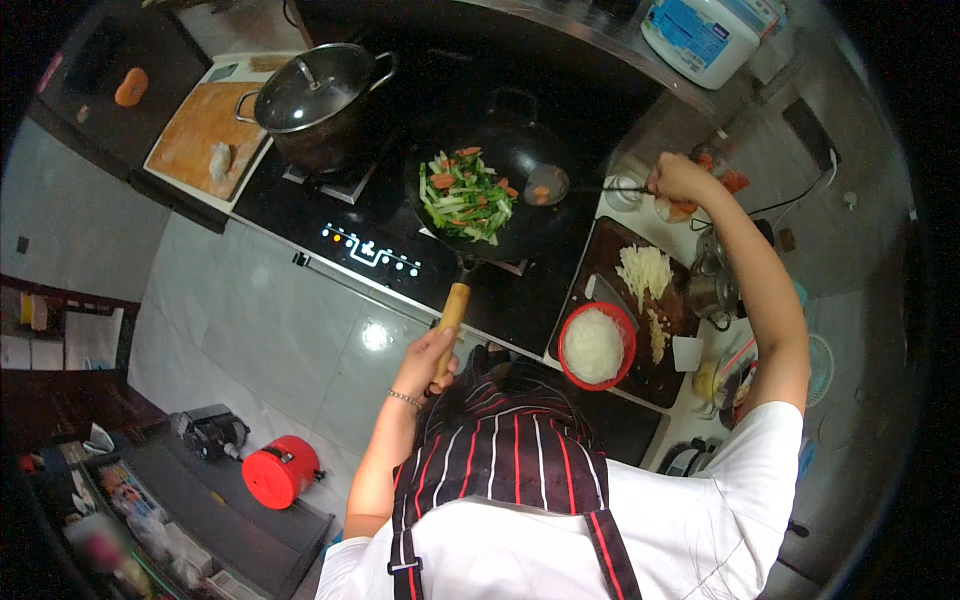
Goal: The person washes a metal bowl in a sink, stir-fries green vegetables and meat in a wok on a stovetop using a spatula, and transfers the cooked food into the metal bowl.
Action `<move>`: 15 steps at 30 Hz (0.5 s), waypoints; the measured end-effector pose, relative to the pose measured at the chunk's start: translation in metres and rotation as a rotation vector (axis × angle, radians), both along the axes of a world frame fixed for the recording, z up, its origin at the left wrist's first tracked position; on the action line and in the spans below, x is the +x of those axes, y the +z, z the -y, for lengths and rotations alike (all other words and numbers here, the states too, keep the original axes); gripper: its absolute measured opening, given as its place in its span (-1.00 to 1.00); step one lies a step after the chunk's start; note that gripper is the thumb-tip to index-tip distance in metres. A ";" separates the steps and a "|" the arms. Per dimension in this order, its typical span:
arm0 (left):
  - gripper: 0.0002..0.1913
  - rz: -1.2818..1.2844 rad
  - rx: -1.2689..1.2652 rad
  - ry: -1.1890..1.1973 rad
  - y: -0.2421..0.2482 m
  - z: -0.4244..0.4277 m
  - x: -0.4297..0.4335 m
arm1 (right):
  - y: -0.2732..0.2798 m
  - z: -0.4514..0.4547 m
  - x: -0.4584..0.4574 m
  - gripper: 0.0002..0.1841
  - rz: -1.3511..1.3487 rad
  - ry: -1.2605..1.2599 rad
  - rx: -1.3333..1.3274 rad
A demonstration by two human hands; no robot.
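Observation:
My left hand (431,364) grips the wooden handle (454,306) of a dark wok (551,232) on the black cooktop. Chopped green vegetables with orange slices (469,196) lie in the left part of the wok. My right hand (675,178), raised at the right, holds the thin dark handle of a ladle (547,185); its round bowl rests over the wok's right side with an orange piece in it. Beside the cooktop, a red bowl of white noodles (592,345) sits on a dark cutting board (671,375), by a cleaver (609,294), shredded pale vegetable (646,274) and minced bits (658,336).
A lidded pot (319,105) stands on the left burner, beside a wooden board (199,135) with a pale lump. A glass jar (624,193) and metal containers (712,289) line the right counter. A white jug (697,41) stands on the ledge behind.

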State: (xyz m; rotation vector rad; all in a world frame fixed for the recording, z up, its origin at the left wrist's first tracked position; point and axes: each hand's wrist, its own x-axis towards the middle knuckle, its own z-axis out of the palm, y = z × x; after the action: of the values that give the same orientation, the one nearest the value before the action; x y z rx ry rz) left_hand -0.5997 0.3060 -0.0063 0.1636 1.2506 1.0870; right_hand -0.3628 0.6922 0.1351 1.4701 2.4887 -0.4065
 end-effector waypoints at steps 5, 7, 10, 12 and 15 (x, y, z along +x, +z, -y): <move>-0.69 0.027 0.001 0.015 -0.003 0.002 -0.001 | -0.095 0.020 -0.022 -0.81 -0.247 -0.326 -0.565; -0.69 -0.015 -0.013 0.000 0.001 0.001 0.001 | -0.128 0.037 -0.030 -0.76 -0.417 -0.322 -0.582; -0.69 -0.035 -0.022 -0.010 0.001 0.001 0.000 | -0.120 0.039 -0.024 -0.77 -0.470 -0.117 -0.218; -0.69 -0.029 -0.024 0.000 0.000 0.002 -0.001 | -0.076 0.041 -0.022 -0.77 -0.355 0.022 0.020; -0.70 -0.015 -0.017 0.018 0.000 0.003 -0.001 | 0.012 0.082 -0.040 -0.78 -0.153 0.094 0.239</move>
State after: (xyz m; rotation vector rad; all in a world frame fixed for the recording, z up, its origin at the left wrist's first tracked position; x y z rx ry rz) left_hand -0.6006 0.3026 -0.0059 0.1477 1.2763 1.0920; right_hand -0.4029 0.6102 0.1474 1.4459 2.7982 -0.2174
